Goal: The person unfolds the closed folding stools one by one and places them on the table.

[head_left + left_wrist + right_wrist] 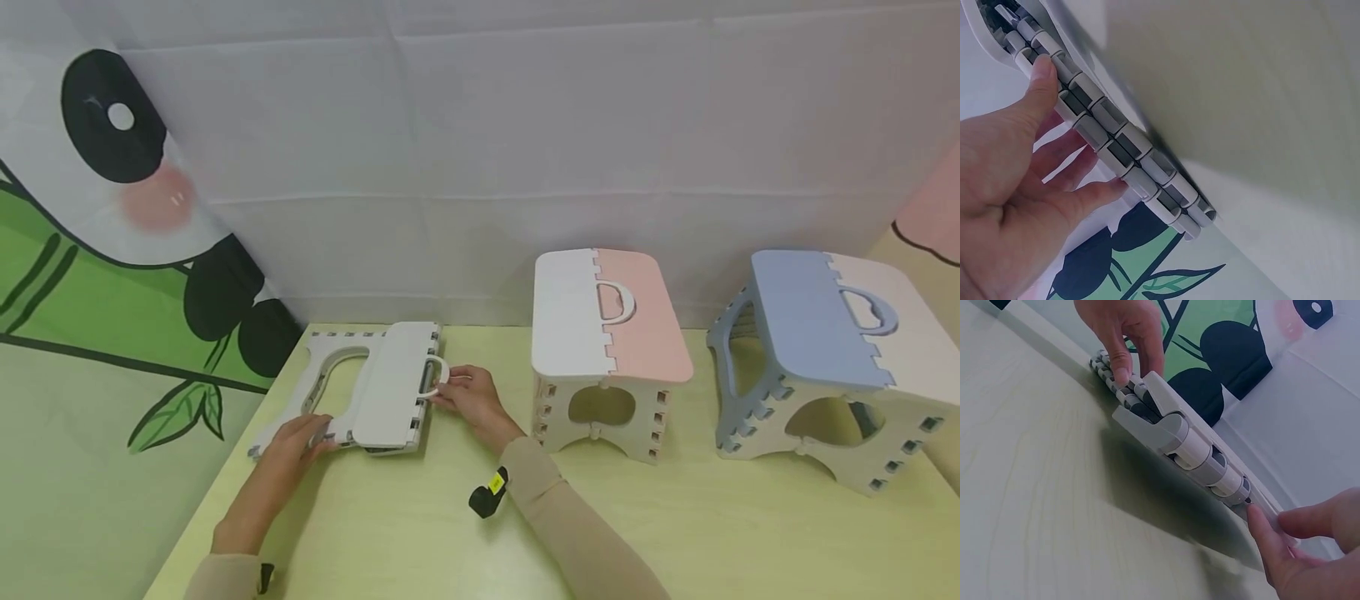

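Observation:
A white folding stool [390,387], folded flat, is at the left of the table. My left hand [295,446] grips the near edge of its leg panel. In the left wrist view, my thumb presses the row of grey and white hinge knuckles [1110,134], and the other fingers reach behind the panel. My right hand [476,406] pinches the white carry handle [444,374] on the stool's right side. Seen from the right wrist, the stool [1204,450] is tilted with its lower side off the table, casting a shadow; thumb and forefinger meet at its end.
An unfolded pink and white stool [645,308] stands right of centre on the pale wooden table [405,533]. Farther right stands an unfolded blue and white stool [802,325]. A white cloth [480,167] with a printed cartoon hangs behind and at the left.

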### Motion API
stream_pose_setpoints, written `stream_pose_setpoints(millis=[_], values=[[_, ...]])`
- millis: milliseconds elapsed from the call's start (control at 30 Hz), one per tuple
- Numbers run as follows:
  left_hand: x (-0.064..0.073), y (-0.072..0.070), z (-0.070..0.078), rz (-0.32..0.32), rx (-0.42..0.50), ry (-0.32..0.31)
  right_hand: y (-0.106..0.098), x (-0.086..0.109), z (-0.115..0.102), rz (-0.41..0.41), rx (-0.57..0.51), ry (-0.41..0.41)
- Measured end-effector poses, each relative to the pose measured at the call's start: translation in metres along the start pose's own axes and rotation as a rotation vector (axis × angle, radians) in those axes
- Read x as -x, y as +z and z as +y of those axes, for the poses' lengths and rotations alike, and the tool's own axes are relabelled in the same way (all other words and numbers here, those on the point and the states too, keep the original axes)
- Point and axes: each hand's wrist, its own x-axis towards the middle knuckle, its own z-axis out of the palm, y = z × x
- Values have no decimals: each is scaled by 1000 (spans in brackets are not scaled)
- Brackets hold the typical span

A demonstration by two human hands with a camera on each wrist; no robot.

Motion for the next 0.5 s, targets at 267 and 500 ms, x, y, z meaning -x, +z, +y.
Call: stream_pose_setpoints(millis=[267,500], values=[[3,2,5,44,-13,36,0,6,-6,25,16,8],[4,2,10,60,-13,56,-1,11,-10,41,35,-3]])
